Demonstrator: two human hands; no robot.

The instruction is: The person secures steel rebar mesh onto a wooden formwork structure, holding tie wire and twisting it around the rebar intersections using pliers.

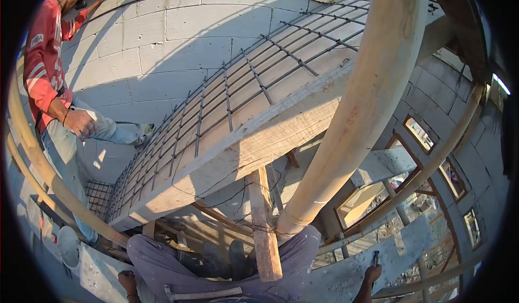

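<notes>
My right hand point(373, 274) is low on the right, closed around a pair of pincers point(376, 257) whose dark metal head points up over a grey plank. Low on the left, my left hand point(128, 282) is curled closed beside my leg, and I cannot see what it holds, if anything. Across my lap lies a hammer point(205, 294) with a wooden handle. Between my knees stands a short wooden post point(264, 224), bound with wire to a thick bamboo pole point(351, 119). The post meets the underside of a sloping formwork board point(232, 165).
A grid of steel rebar point(227, 98) covers the sloping formwork. A co-worker in a red shirt point(46, 54) stands at left by the block wall point(189, 27). More bamboo poles point(59, 184) cross both sides. A bucket point(68, 246) is at lower left. Window openings point(367, 200) lie below right.
</notes>
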